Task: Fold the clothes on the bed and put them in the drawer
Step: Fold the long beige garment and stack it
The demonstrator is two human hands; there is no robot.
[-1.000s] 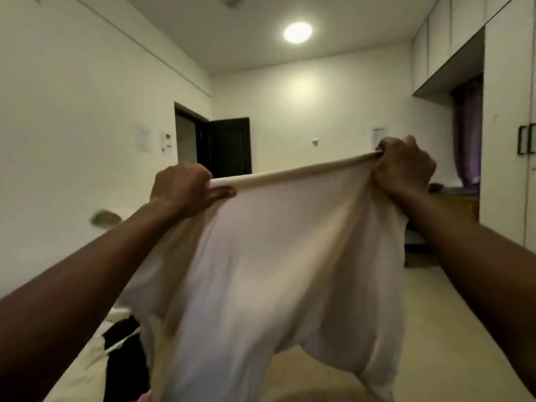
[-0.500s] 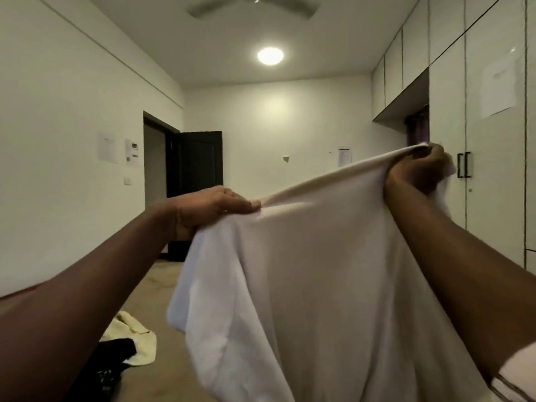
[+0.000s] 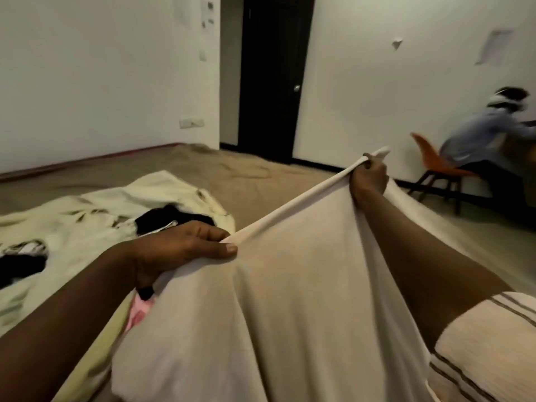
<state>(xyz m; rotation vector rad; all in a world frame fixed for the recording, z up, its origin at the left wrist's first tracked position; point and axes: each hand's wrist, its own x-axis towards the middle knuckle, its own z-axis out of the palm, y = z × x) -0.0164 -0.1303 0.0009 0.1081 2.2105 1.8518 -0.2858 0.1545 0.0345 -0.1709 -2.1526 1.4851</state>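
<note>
Dim warm light; motion blur, perhaps wide-angle warp.

Garment [image 3: 290,300] in front, clothes pile [image 3: 87,227] on bed [image 3: 220,172] left, person [image 3: 475,140] perhaps seated far right

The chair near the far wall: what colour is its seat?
The chair has an orange seat on dark legs; head view, right side.

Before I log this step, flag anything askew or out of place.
The white garment is held crooked: the right hand grips its edge higher and farther out than the left hand. Black clothes lie unfolded on a crumpled cream cloth.
</note>
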